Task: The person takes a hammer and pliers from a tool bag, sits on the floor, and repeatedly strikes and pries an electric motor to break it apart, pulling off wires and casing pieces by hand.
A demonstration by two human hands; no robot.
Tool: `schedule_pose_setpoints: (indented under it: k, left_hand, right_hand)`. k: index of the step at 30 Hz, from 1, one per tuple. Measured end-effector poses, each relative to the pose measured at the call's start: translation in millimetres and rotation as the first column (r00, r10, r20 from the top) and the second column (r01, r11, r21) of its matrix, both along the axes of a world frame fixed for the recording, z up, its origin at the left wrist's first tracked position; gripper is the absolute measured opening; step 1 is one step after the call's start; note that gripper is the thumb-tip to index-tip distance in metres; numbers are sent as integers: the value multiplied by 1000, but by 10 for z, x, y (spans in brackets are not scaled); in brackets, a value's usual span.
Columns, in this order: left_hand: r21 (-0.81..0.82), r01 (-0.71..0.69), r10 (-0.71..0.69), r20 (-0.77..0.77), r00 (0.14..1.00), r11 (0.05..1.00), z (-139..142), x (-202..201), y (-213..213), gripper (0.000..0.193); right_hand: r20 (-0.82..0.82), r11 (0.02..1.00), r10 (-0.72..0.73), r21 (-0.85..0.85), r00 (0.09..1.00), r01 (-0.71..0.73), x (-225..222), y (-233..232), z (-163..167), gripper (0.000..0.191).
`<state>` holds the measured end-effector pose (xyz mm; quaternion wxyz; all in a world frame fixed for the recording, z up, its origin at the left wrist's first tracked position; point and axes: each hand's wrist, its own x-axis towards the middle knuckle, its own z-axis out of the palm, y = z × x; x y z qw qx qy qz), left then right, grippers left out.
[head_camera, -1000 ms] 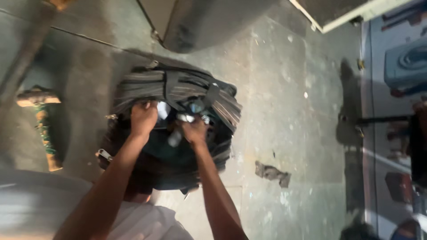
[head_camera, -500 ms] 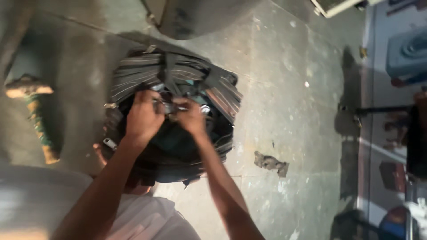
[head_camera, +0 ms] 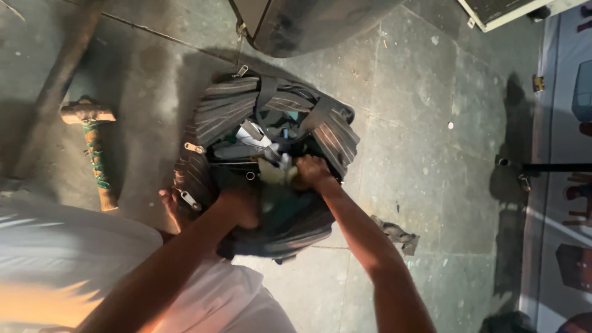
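So the scene was a grey stone floor, pretty grubby, and right in the middle sat the striped tool bag, flopped wide open with its straps hanging loose. Looked to me like the step in hand was rummaging through it, not packing up.

Inside the mouth you could make out a jumble of metal tools, too tangled to name one by one. Off to the side lay a hammer with a wooden handle wrapped in green, well apart from the bag. A crumpled rag lay on the floor just beside the right forearm.

Right hand was clenched around something small and pale at the bag's opening, can't say what exactly. Left hand was pressed down into the near side of the bag, and honestly I couldn't tell if it gripped anything or just held the fabric down.

My guess: the next move needed the near side pinned firmly so the right could work its piece clear of the tangle without snagging.
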<state>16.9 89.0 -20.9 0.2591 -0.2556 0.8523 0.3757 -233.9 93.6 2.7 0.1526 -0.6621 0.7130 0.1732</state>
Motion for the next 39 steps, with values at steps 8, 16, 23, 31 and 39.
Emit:
schedule_pose_setpoints:
  k: [8, 16, 23, 31, 39]
  left_hand:
    - [-80, -140, 132, -93, 987, 987, -218, 108, 245, 62]
    - [-158, -192, 170, -145, 975, 969, -176, 20, 147, 77]
    - [-12, -457, 402, -456, 794, 889, -210, -279, -116, 66]
    - [-148, -335, 223, -498, 838, 930, -253, -475, -292, 20]
    - [-588, -397, -72, -616, 784, 705, -251, -1222, -601, 44]
  right_hand:
    - [901, 830, -367, 206, 230, 518, 121, -864, 451, 54]
    - [743, 775, -250, -231, 620, 589, 140, -191, 191, 62]
    - [408, 895, 46, -422, 912, 144, 342, 776, -230, 13]
    - [257, 991, -29, -118, 966, 62, 651, 1114, 103, 47]
    - [208, 981, -57, -170, 976, 94, 725, 926, 165, 51]
